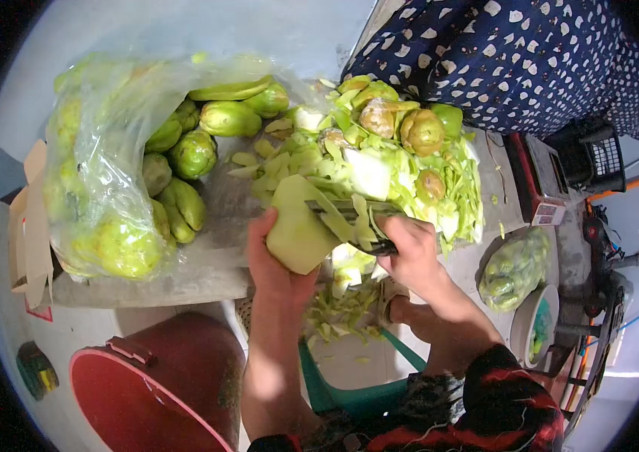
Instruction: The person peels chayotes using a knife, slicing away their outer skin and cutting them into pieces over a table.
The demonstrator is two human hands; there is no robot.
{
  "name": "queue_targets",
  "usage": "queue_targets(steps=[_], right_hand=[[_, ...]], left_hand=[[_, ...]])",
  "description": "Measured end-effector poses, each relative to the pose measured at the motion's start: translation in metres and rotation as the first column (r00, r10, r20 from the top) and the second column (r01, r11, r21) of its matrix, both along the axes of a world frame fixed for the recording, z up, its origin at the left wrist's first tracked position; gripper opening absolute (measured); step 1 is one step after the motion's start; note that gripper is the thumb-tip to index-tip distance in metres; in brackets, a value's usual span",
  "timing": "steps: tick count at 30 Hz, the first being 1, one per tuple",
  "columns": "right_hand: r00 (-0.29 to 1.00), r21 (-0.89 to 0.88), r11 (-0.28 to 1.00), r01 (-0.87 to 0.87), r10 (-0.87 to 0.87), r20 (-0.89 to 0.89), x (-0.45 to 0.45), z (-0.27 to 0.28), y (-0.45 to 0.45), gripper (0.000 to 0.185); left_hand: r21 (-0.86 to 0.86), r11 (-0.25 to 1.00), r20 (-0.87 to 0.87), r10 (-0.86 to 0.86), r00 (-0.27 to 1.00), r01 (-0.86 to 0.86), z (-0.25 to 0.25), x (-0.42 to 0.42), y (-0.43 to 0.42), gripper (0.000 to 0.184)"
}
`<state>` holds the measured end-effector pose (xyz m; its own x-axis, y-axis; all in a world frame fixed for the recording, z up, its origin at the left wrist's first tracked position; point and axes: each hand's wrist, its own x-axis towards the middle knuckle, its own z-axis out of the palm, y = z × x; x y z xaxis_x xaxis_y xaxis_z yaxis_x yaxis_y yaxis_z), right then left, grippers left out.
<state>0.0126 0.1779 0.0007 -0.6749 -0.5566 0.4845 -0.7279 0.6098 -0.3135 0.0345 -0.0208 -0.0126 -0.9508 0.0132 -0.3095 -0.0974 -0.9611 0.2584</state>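
Observation:
A large, pale green peeled vegetable (298, 235) is held in my left hand (280, 264), its fingers wrapped round the left and lower side. My right hand (412, 252) grips the handle of a dark peeler (346, 218), whose blade end lies against the vegetable's upper right side. Strips of green peel hang over the peeler. Right behind both hands spreads a heap of peelings (447, 200), with some brownish, spoiled-looking vegetables (422, 132) on top.
An open plastic bag (101, 166) of green vegetables lies on the table (146, 292) at left. Below stand a red bin (176, 369) and a green stool (365, 397). Peelings litter the floor. At right are a scale (538, 177), black basket (606, 162) and filled bag (515, 271).

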Motion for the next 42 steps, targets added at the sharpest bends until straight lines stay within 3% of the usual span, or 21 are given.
queue_targets(steps=[6, 9, 12, 16, 18, 19, 20, 23, 24, 25, 26, 28, 30, 31, 33, 35, 42], right_hand=[[0.999, 0.006, 1.0, -0.004, 0.004, -0.048, 0.009, 0.012, -0.005, 0.041], [0.997, -0.009, 0.999, -0.038, 0.037, -0.073, 0.008, 0.009, -0.003, 0.04], [0.977, 0.059, 0.989, 0.137, -0.145, 0.158, -0.001, 0.003, 0.001, 0.035], [0.998, 0.0, 1.0, 0.025, -0.025, 0.066, 0.008, 0.015, -0.001, 0.036], [0.994, 0.016, 0.999, 0.049, -0.05, 0.1, 0.007, 0.012, -0.001, 0.036], [0.989, 0.035, 0.997, 0.072, -0.076, 0.13, 0.006, 0.012, 0.0, 0.035], [0.932, 0.121, 0.968, 0.219, -0.244, 0.266, 0.001, 0.009, -0.001, 0.031], [0.883, 0.132, 0.942, 0.31, -0.336, 0.327, -0.003, 0.006, 0.004, 0.028], [0.902, 0.082, 0.956, 0.282, -0.293, 0.318, -0.003, 0.005, 0.004, 0.033], [0.898, 0.088, 0.955, 0.282, -0.295, 0.326, 0.001, 0.006, 0.003, 0.033], [0.926, 0.057, 0.964, 0.26, -0.266, 0.268, 0.003, 0.007, 0.002, 0.034], [0.951, 0.024, 0.973, 0.231, -0.231, 0.204, 0.002, 0.007, 0.0, 0.035], [0.999, -0.027, 0.998, 0.051, -0.051, -0.005, 0.0, 0.004, 0.002, 0.028], [0.999, -0.028, 0.998, 0.051, -0.051, -0.004, 0.0, 0.004, 0.001, 0.028], [0.971, 0.05, 0.997, -0.06, 0.07, -0.228, 0.002, 0.006, -0.003, 0.019], [0.96, 0.05, 0.996, -0.078, 0.088, -0.266, 0.003, 0.005, -0.006, 0.018], [0.929, 0.046, 0.99, -0.134, 0.142, -0.341, 0.005, 0.007, -0.01, 0.016]], left_hand=[[0.013, 0.999, -0.066, -0.046, 0.997, 0.047, -0.002, 0.001, -0.004, 0.066], [-0.012, 0.982, -0.166, -0.189, 0.968, 0.19, -0.006, 0.004, -0.002, 0.069], [-0.084, 0.982, -0.096, -0.175, 0.98, 0.167, 0.002, 0.003, -0.002, 0.072], [-0.024, 0.984, -0.153, -0.18, 0.972, 0.179, -0.006, 0.002, -0.003, 0.07], [0.016, 0.986, -0.135, -0.16, 0.978, 0.164, -0.009, 0.003, -0.005, 0.067], [0.004, 0.972, -0.178, -0.23, 0.957, 0.234, -0.01, 0.005, -0.008, 0.065], [-0.012, 0.952, -0.225, -0.3, 0.927, 0.305, -0.01, 0.006, -0.008, 0.064], [0.044, 0.942, -0.298, -0.305, 0.904, 0.332, -0.003, 0.006, -0.009, 0.059], [0.05, 0.945, -0.295, -0.294, 0.909, 0.322, -0.004, 0.004, -0.006, 0.059], [0.087, 0.981, -0.125, -0.161, 0.979, 0.172, -0.005, 0.001, -0.002, 0.058], [0.091, 0.996, 0.046, -0.022, 0.999, 0.017, -0.005, -0.002, 0.0, 0.057], [0.105, 0.994, 0.077, -0.001, 0.997, -0.007, -0.007, -0.001, -0.003, 0.057], [0.121, 0.992, 0.108, 0.02, 0.994, -0.033, -0.008, -0.002, -0.004, 0.056], [0.117, 0.993, 0.066, 0.015, 0.998, -0.023, -0.009, -0.002, -0.004, 0.057], [0.11, 0.994, 0.025, 0.008, 1.0, -0.011, -0.01, -0.002, -0.004, 0.057], [0.133, 0.988, -0.115, -0.062, 0.991, 0.077, -0.011, -0.001, -0.005, 0.058], [0.113, 0.984, -0.156, -0.117, 0.981, 0.135, -0.01, -0.001, -0.001, 0.058]])
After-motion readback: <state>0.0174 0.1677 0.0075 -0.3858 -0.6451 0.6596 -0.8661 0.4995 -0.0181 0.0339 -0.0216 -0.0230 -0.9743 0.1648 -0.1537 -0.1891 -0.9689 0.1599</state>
